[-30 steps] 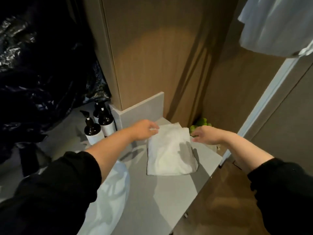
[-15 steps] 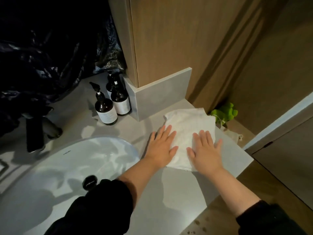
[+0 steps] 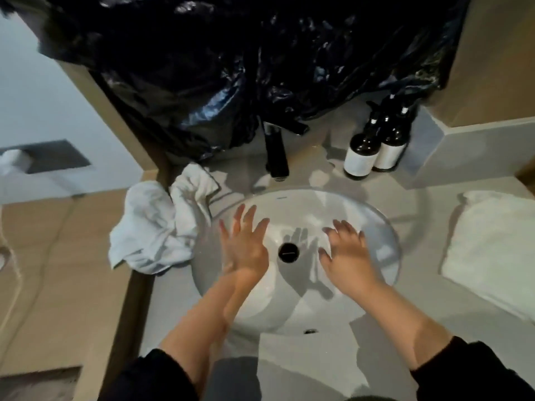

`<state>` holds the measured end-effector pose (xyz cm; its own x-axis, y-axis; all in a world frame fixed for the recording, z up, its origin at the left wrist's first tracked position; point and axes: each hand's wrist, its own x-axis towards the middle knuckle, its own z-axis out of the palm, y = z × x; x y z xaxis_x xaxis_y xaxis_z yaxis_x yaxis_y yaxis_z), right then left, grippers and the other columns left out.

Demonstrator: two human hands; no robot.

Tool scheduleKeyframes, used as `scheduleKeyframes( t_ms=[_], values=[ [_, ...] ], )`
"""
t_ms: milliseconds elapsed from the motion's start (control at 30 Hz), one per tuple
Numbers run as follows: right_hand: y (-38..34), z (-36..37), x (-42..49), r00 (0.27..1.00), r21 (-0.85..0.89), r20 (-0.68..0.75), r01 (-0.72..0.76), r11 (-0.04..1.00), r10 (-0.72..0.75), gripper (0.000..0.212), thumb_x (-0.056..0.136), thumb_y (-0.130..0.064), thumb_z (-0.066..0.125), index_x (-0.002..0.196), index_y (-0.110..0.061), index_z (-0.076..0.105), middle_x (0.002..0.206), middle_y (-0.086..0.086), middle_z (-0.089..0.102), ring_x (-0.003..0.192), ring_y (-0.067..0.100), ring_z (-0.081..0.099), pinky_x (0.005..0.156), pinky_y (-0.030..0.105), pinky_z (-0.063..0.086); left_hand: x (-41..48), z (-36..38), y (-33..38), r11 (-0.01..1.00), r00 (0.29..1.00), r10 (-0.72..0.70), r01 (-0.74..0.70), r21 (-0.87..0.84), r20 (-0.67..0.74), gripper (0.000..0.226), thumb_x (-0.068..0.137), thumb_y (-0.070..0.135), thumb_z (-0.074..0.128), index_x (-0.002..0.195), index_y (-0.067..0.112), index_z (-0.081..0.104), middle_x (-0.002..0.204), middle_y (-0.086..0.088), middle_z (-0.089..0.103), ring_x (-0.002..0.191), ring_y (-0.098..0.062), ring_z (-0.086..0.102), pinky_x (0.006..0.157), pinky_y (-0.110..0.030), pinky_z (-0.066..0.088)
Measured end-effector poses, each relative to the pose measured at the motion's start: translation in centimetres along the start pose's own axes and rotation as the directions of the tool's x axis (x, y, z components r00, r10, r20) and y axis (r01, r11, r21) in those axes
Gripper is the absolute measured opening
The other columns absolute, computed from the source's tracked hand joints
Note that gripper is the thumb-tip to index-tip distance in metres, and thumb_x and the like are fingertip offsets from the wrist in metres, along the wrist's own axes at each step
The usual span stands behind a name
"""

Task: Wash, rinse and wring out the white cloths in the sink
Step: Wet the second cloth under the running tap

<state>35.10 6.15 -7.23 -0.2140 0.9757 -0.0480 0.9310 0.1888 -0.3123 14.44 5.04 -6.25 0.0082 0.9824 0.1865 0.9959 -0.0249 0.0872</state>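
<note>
Dim, soft motion blur; hand shadows in sink (image 3: 376, 227); wide-angle edge bending.

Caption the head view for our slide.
Left hand and right hand open over the sink; crumpled cloths left, folded cloth right.

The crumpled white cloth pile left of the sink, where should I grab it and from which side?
Probably the bunched ridge of the crumpled white cloth pile nearest the white oval basin. Come from the basin side with the left hand, which hovers closest. The folds stand up there, offering a handful, while the far edge seems to droop over the grey counter.
</note>
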Motion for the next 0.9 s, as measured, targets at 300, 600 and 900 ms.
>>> scheduleKeyframes(
  t_ms=[300,600,900],
  values=[
    [-8.1,3.3,1.5,0.977,0.009,0.149,0.152,0.988,-0.152,0.044,0.096,-0.024,0.043,0.139,-0.014,0.041,0.151,0.006,0.033,0.142,0.022,0.024,0.117,0.03,0.017,2.2,-2.1,-10.9,0.94,0.921,-0.255,0.165,0.3,0.294,0.081,0.085,0.03,0.062,0.15,0.02,0.015,0.148,-0.017,0.025,0.134,-0.038,0.031,0.111,-0.061,0.021],
    [-8.0,1.0,0.9,0.848,0.837,0.527,-0.53,0.133,0.059,0.063,0.092,0.004,0.045,0.143,-0.032,0.035,0.138,0.002,0.037,0.131,0.025,0.041,0.101,0.046,0.04,3.2,-6.4,-7.8,0.044,0.873,-0.022,0.488,-0.872,0.488,0.014,0.079,0.011,0.071,0.087,0.01,0.06,0.076,-0.01,0.057,0.06,-0.014,0.06,0.054,-0.02,0.05],
    [-4.3,-0.6,0.2,0.852,0.86,0.49,-0.507,0.057,0.186,0.041,0.082,0.002,0.051,0.121,-0.01,0.056,0.096,0.012,0.071,0.091,0.027,0.069,0.082,0.04,0.052,2.4,-2.5,1.9,-0.393,0.674,0.24,0.725,-0.565,0.698,0.034,0.064,0.009,0.059,0.097,0.008,0.06,0.095,-0.019,0.061,0.084,-0.032,0.061,0.076,-0.035,0.05]
  ],
)
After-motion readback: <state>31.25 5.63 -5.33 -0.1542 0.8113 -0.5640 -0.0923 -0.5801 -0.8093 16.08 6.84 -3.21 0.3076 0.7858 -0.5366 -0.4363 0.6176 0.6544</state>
